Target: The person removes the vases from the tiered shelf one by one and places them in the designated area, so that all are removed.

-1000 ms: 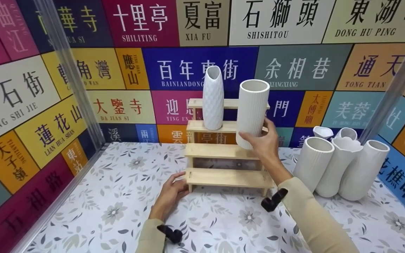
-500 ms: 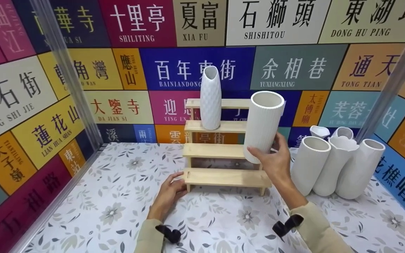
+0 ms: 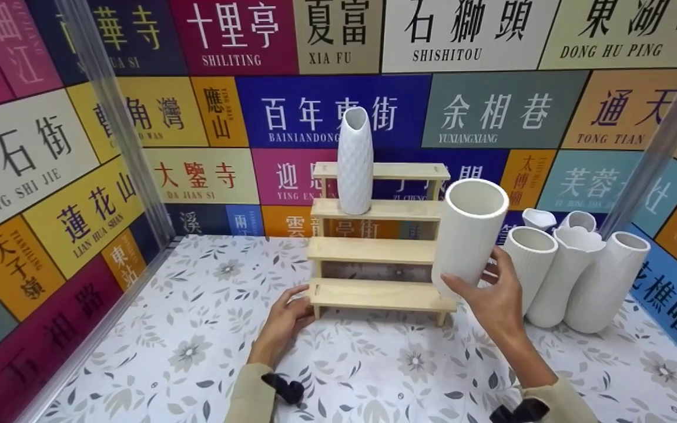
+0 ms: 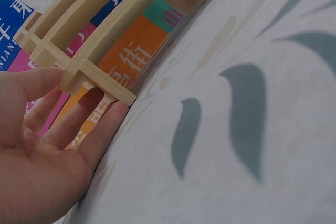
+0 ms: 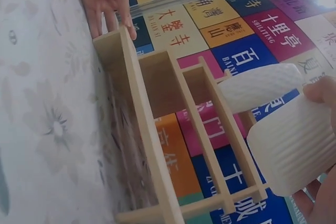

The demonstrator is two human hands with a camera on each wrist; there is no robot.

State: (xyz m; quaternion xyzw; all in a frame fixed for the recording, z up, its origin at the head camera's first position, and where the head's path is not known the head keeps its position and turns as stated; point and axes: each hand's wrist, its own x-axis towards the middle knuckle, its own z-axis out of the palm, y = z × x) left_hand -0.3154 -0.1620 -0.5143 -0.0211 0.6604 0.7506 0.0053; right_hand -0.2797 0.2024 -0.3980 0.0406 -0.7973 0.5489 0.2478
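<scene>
My right hand [image 3: 497, 302] grips a white ribbed cylinder vase [image 3: 469, 244] by its lower part, tilted and held up in front of the right end of a wooden step stand [image 3: 382, 294]. The ribbed side faces the right wrist view, where part of the hand is cut off. At the stand's left end, my left hand [image 3: 280, 323] holds the lowest step; the left wrist view has the thumb on the step's corner and the fingertips by the leg [image 4: 107, 82]. A slim white vase [image 3: 355, 164] with a diamond pattern stands upright on the stand's second-highest step, to the left.
Several white vases cluster on the right: a ribbed one [image 3: 529, 247], a scalloped-rim one [image 3: 573, 276] and a smooth-looking one [image 3: 612, 282] in front. A floral cloth [image 3: 191, 352] covers the table. Walls of coloured sign panels [image 3: 485, 111] rise behind and beside it.
My right hand has carried the ribbed vase down, right and towards me, away from the stand's upper steps. My left hand stays at the stand's left end; the slim vase has not moved.
</scene>
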